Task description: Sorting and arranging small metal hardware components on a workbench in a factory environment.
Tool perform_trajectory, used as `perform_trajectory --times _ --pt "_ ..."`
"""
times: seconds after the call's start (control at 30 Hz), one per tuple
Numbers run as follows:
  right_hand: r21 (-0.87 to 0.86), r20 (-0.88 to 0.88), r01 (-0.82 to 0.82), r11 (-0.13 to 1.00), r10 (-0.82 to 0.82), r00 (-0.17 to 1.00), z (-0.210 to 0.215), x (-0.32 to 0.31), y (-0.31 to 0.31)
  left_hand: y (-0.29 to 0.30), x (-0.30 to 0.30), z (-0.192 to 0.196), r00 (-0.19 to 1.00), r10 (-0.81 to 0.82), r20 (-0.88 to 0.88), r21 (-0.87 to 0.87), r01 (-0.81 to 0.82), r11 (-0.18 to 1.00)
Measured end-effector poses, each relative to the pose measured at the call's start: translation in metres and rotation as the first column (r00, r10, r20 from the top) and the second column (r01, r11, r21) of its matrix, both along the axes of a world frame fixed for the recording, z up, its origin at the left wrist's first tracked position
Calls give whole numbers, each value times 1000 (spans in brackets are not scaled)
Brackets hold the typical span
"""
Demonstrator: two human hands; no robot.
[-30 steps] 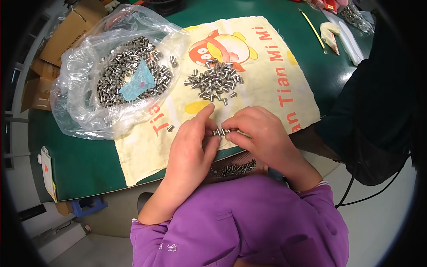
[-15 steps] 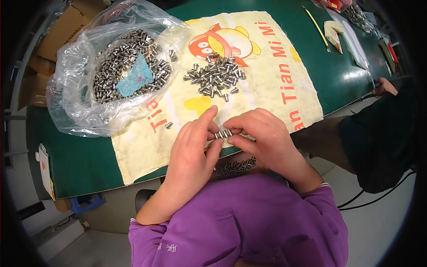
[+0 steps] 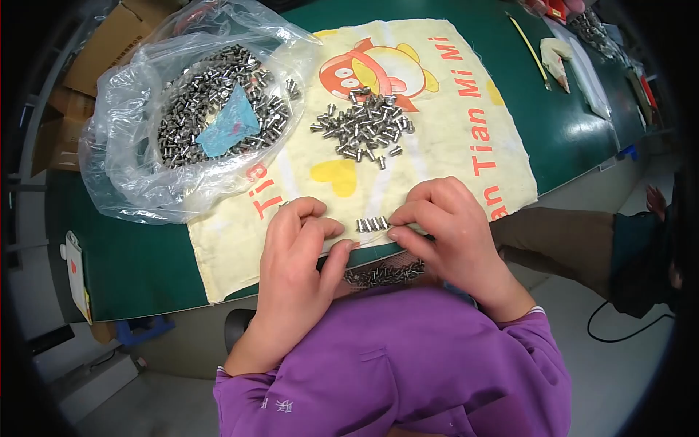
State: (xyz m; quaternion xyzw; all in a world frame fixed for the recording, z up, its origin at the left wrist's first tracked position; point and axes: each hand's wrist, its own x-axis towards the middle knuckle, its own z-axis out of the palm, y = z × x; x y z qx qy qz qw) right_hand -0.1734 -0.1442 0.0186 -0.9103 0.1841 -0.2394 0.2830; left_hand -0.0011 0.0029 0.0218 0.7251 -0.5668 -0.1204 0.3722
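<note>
A short row of small silver metal screws (image 3: pixel 373 224) lies side by side near the front edge of the cloth (image 3: pixel 218 247). At the row's right end, the thumb and forefinger of my right hand (image 3: pixel 453 231) close on the end screw. My left hand (image 3: pixel 293 266) is just left of the row, its thumb and fingers apart and nothing seen between them. Beyond both hands, a loose pile of the same screws (image 3: pixel 364 127) sits on the cloth's printed cartoon figure.
An open clear plastic bag (image 3: pixel 120 160) full of screws, with a blue scrap (image 3: pixel 231 124) inside, stands at the left. More screws (image 3: pixel 386 274) lie below the table edge by my lap. A yellow strip (image 3: pixel 529 47) lies at the far right. Another person's leg (image 3: pixel 557 244) is at right.
My left hand has drawn away leftward from the row of screws, its fingers opening. The right hand stays at the row's right end. The person at right has shifted.
</note>
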Motion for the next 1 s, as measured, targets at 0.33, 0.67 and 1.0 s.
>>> perform_trajectory --times 0.33,0.67,1.0 --pt "-11 -18 -28 1000 28 999 0 9 7 1 8 -1 1000 -5 6 -10 5 1000" --pt "1 20 -2 1000 2 1000 -2 16 11 -7 8 -5 984 -96 -152 -6 96 995" --pt "14 17 -2 1000 2 1000 -3 7 -2 -14 -4 -7 983 -71 -171 13 74 997"
